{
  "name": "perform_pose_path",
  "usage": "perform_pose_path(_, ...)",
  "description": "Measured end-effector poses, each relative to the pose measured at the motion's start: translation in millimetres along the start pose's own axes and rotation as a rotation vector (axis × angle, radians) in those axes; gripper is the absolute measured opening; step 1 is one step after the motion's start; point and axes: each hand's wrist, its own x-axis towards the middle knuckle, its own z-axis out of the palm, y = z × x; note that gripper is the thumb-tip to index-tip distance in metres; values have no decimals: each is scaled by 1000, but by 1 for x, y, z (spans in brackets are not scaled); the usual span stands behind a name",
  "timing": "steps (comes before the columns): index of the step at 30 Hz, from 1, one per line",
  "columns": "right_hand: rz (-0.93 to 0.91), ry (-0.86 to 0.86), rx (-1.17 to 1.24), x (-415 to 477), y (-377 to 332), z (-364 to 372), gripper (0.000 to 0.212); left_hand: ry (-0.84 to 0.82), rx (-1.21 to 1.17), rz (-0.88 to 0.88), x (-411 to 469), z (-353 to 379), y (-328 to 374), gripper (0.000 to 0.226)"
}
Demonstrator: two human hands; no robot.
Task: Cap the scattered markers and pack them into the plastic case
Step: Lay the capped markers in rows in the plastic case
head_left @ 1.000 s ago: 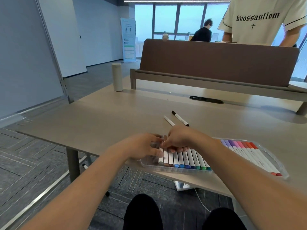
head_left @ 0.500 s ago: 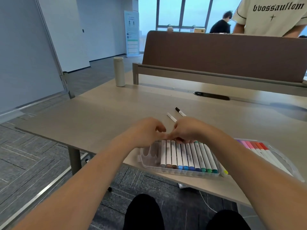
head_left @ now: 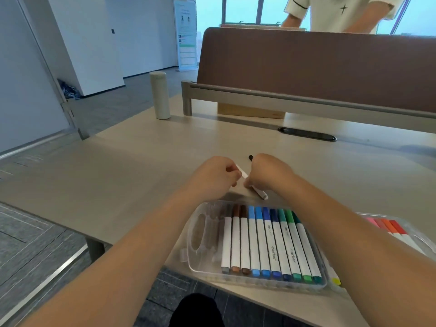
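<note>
A loose white marker (head_left: 260,194) lies slanted on the desk just beyond the clear plastic case (head_left: 197,234). My right hand (head_left: 269,173) pinches it near the middle, and its near end sticks out below the hand. The curled fingers of my left hand (head_left: 213,177) pinch its far end. Behind my right hand only the tip of a black-capped marker (head_left: 250,157) shows. In the case lie capped markers (head_left: 266,241) side by side in brown, blue and green. The case's other half (head_left: 415,234), at the right, holds pink, orange and red markers.
A pale cylindrical bottle (head_left: 160,95) stands at the desk's far left. A brown divider panel (head_left: 318,67) runs along the back, with a black cable slot (head_left: 306,134) in front of it. A person in a white shirt (head_left: 342,13) stands beyond the panel. The case overhangs the desk's near edge.
Both hands left the markers in the case and moved away from me to the loose white marker, which they now pinch. The view has tilted down and closer.
</note>
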Motion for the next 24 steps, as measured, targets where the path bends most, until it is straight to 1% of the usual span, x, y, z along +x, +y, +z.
perform_pose_path(3,-4,-7,-10,4,-2,3,21,12,2,-6,0,1,-2,20)
perform_pose_path(5,-26,18,0,3,-3,4,18,20,-11,0,-4,0,-2,19)
perform_pose_path(8,-78,74,122,-9,-6,-6,20,50,-13,7,-15,-5,-4,14)
perform_pose_path(10,-98,54,230,-23,-12,-15,23,85,-16,-1,-23,-11,-7,11)
perform_pose_path(12,-99,-34,341,-44,-18,-23,24,104,-24,-10,-33,-17,-10,12)
perform_pose_path(14,-100,-169,398,-67,-23,-26,28,92,3,-13,-46,-23,-13,16)
perform_pose_path(17,-132,-311,402,-98,-26,-26,34,-2,29,-18,-65,-25,-17,29)
perform_pose_path(20,-120,-444,489,-114,-29,-19,40,-85,84,-7,-83,-24,-19,35)
perform_pose_path(21,-114,-483,484,-117,-30,-16,42,-109,101,3,-89,-23,-19,33)
perform_pose_path(24,-106,-537,506,-123,-30,-7,50,-189,129,53,-101,-22,-17,16)
